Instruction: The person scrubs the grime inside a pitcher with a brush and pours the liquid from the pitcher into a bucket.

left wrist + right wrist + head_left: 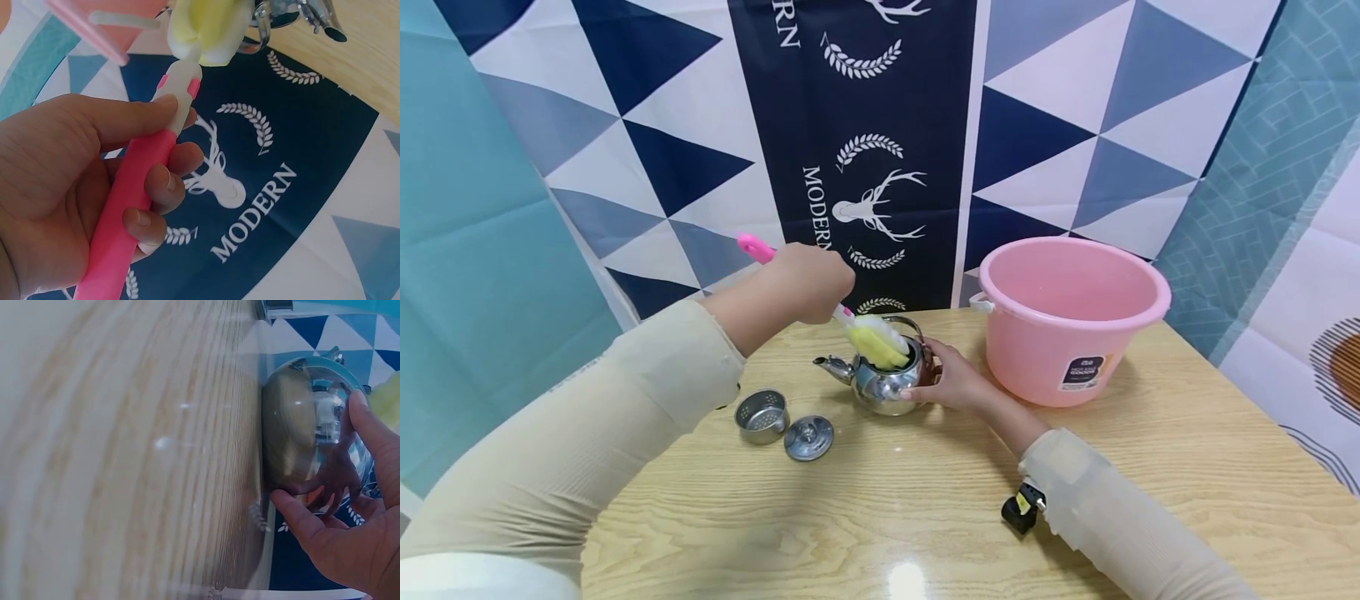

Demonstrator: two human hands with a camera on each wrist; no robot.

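Pale beige sleeve (602, 425) fabric fills the lower left, closest to the head camera, and leads to the left hand (812, 282). That hand has its thumb and fingers wrapped around the pink grip (134, 194) of a brush, which slants down from upper left to a yellow and white sponge head (877, 342). Ahead of and below the left fist, the sponge's lower end sits at the open mouth of a shiny steel kettle (883, 392) on the wooden table (895, 508), its spout pointing left. From the other side, the right hand (951, 375) holds the kettle, partly opened around the rounded body, thumb on the near side; the kettle lies directly against its fingers. Just left of the kettle are a perforated steel strainer (762, 417) and, beside it, a round lid (808, 437). Behind the right forearm stands a pink bucket (1022, 358).
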